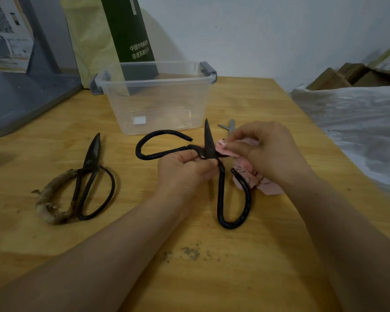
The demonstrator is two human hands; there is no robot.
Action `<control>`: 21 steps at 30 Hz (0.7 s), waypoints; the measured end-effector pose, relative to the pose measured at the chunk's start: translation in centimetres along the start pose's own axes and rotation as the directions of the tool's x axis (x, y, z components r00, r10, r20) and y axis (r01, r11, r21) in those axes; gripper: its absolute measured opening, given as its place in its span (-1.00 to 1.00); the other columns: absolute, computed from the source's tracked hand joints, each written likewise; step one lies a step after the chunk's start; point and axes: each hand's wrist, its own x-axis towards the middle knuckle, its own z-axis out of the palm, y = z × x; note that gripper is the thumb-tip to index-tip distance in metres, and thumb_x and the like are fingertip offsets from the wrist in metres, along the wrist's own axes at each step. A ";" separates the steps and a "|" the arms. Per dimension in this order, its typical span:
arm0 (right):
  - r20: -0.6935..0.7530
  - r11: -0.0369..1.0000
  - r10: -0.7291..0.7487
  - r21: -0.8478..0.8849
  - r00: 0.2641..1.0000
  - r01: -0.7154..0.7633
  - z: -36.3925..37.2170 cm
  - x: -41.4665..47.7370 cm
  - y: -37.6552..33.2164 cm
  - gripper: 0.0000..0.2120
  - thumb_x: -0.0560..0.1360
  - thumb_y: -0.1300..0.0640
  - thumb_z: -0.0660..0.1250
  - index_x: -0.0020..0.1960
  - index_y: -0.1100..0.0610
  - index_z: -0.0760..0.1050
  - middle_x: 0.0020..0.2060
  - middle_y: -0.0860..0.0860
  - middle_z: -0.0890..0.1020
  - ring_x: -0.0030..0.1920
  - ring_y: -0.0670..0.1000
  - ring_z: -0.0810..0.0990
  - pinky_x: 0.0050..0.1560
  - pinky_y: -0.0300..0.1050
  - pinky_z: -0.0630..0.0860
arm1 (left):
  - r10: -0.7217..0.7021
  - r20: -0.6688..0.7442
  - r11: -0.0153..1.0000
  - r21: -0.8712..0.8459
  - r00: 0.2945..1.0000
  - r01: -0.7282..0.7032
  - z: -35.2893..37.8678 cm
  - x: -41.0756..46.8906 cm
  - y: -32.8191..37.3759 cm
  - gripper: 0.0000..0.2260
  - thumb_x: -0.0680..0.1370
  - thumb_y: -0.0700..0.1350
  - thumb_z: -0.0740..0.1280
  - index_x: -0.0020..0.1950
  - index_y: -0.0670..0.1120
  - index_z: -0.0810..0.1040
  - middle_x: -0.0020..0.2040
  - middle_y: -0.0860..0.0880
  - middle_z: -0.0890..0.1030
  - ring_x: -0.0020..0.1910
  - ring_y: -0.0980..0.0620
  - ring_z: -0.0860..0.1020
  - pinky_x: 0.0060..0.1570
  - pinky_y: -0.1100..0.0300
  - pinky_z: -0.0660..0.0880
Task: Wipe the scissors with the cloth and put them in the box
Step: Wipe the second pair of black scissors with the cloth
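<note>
A pair of black iron scissors [209, 143] is held just above the table at the centre of the frame, spread wide: one blade is pointed up toward the box, and the other is hidden in the pink cloth [269, 188]. The shanks near the pivot are gripped by the curled fingers of the left hand [182, 170]. The cloth is pinched round the hidden blade by the right hand [268, 152], with the thumb and fingers closed on it; its loose end is draped on the table below that hand.

The surface is a yellow wooden table [133, 255], marked by dark stains [191, 253] at lower centre. A clear plastic box [155, 81] with grey latches is stood at upper centre. A second pair of dark scissors [92, 167], one handle wrapped in frayed material, is laid at left. Small grey scissors [229, 126] are partly seen behind the right hand. A grey lid [20, 102] and a green bag [126, 30] are set at upper left against a white wall [257, 30]. White plastic sheeting [358, 122] and cardboard boxes [347, 75] are seen at right.
</note>
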 end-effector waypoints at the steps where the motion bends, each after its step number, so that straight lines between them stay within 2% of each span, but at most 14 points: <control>1: 0.040 0.991 0.013 0.134 0.999 -0.018 -0.1 -0.2 -0.3 -0.90 0.39 0.04 0.47 -0.11 0.01 0.65 -0.15 -0.06 0.64 -0.09 -0.02 0.59 -0.10 -0.07 0.55 | 0.001 0.012 1.000 -0.001 1.000 -0.001 0.0 0.0 0.0 -0.83 0.41 -0.46 0.35 -0.21 -0.20 0.60 -0.27 -0.07 0.68 -0.17 -0.01 0.67 -0.17 0.21 0.62; 2: 0.112 0.979 -0.007 0.204 0.994 -0.016 -0.1 -0.4 -0.7 -0.86 0.36 0.04 0.49 -0.09 -0.02 0.67 -0.13 -0.04 0.65 -0.10 -0.02 0.60 -0.06 -0.05 0.58 | 0.004 0.027 1.000 0.005 1.000 -0.005 -0.1 -0.1 0.1 -0.84 0.42 -0.44 0.35 -0.19 -0.20 0.61 -0.25 -0.06 0.69 -0.17 0.01 0.67 -0.17 0.22 0.61; 4: 0.216 0.984 -0.091 0.167 0.972 0.055 0.2 -0.6 -0.7 -0.82 0.32 0.06 0.50 -0.08 -0.06 0.67 -0.10 -0.08 0.64 -0.04 -0.10 0.59 0.03 -0.12 0.56 | 0.009 0.045 1.000 0.014 0.999 -0.010 -0.2 -0.2 0.2 -0.85 0.42 -0.43 0.36 -0.18 -0.20 0.61 -0.25 -0.05 0.69 -0.18 0.03 0.67 -0.19 0.24 0.61; 7: 0.182 0.987 -0.078 0.155 0.980 0.050 0.1 -0.2 -0.2 -0.82 0.23 -0.06 0.47 -0.20 -0.03 0.66 -0.19 -0.06 0.66 -0.11 -0.14 0.61 -0.01 -0.16 0.53 | 0.000 0.037 1.000 0.010 0.999 0.000 -0.2 -0.3 0.1 -0.83 0.43 -0.45 0.35 -0.21 -0.20 0.59 -0.28 -0.05 0.69 -0.19 0.03 0.67 -0.17 0.22 0.62; 9: 0.193 0.999 -0.034 0.012 0.981 0.033 -0.2 0.0 0.2 -0.80 0.24 -0.09 0.47 -0.22 -0.01 0.66 -0.19 -0.05 0.64 -0.09 -0.06 0.61 0.00 -0.08 0.54 | -0.010 0.023 1.000 0.005 1.000 0.010 -0.1 -0.2 0.1 -0.84 0.43 -0.46 0.34 -0.18 -0.22 0.59 -0.23 -0.10 0.69 -0.15 -0.02 0.67 -0.15 0.20 0.62; 11: 0.175 0.977 -0.023 -0.205 0.984 0.059 -0.4 0.1 0.4 -0.85 0.34 0.01 0.49 -0.14 0.05 0.68 -0.13 -0.09 0.57 0.00 -0.04 0.55 0.06 -0.07 0.49 | -0.014 -0.004 1.000 -0.008 1.000 0.014 -0.1 -0.1 0.1 -0.85 0.43 -0.46 0.34 -0.13 -0.24 0.57 -0.21 -0.13 0.68 -0.13 -0.04 0.67 -0.15 0.20 0.62; 12: 0.113 0.979 -0.023 -0.199 0.993 0.046 -0.4 0.1 0.5 -0.87 0.36 0.05 0.49 -0.11 0.05 0.67 -0.13 -0.13 0.55 0.01 -0.07 0.53 0.06 -0.10 0.48 | -0.014 -0.016 1.000 -0.017 1.000 0.014 -0.1 0.1 0.1 -0.85 0.43 -0.46 0.34 -0.14 -0.24 0.57 -0.22 -0.12 0.68 -0.14 -0.03 0.67 -0.15 0.20 0.62; 14: 0.001 1.000 -0.010 0.020 1.000 0.010 -0.3 0.0 0.2 -0.84 0.36 0.09 0.50 -0.05 -0.02 0.65 -0.16 -0.19 0.58 -0.05 -0.18 0.55 0.03 -0.23 0.49 | -0.015 -0.026 0.999 -0.031 1.000 0.014 -0.2 0.3 0.1 -0.85 0.43 -0.46 0.34 -0.14 -0.24 0.58 -0.20 -0.12 0.67 -0.13 -0.04 0.67 -0.13 0.19 0.62; 16: 0.001 0.980 -0.010 0.198 1.000 0.009 0.0 -0.2 -0.1 -0.77 0.35 0.12 0.50 -0.01 -0.06 0.64 -0.18 -0.16 0.64 -0.12 -0.24 0.59 -0.06 -0.39 0.50 | -0.009 -0.005 1.000 -0.017 1.000 0.009 -0.2 0.2 0.0 -0.85 0.43 -0.46 0.33 -0.10 -0.26 0.59 -0.16 -0.15 0.66 -0.10 -0.06 0.66 -0.11 0.18 0.62; 18: 0.083 0.974 -0.009 0.227 0.997 -0.010 0.6 -0.4 -0.4 -0.87 0.36 0.10 0.49 -0.12 -0.09 0.65 -0.19 -0.12 0.67 -0.12 -0.19 0.62 -0.08 -0.30 0.55 | 0.007 0.012 1.000 0.011 1.000 -0.007 -0.3 0.1 0.0 -0.86 0.44 -0.45 0.33 -0.10 -0.27 0.59 -0.18 -0.14 0.66 -0.14 -0.04 0.66 -0.10 0.18 0.62; 20: 0.094 0.990 0.006 0.137 0.996 -0.019 1.2 -0.3 -0.6 -0.90 0.38 0.06 0.48 -0.24 -0.14 0.62 -0.17 -0.06 0.67 -0.07 -0.09 0.62 -0.01 -0.10 0.58 | 0.020 0.013 0.999 0.028 1.000 -0.021 -0.2 0.1 -0.1 -0.87 0.43 -0.45 0.33 -0.14 -0.26 0.60 -0.23 -0.11 0.66 -0.17 -0.03 0.66 -0.10 0.17 0.62; 21: 0.082 0.993 0.030 0.112 0.996 -0.039 1.4 -0.3 -0.7 -0.90 0.38 0.04 0.48 -0.26 -0.14 0.60 -0.16 -0.04 0.67 -0.05 -0.07 0.61 0.00 -0.06 0.57 | 0.022 0.009 0.999 0.035 1.000 -0.023 -0.2 0.1 -0.1 -0.86 0.43 -0.46 0.33 -0.16 -0.26 0.60 -0.24 -0.10 0.66 -0.18 -0.03 0.66 -0.10 0.16 0.62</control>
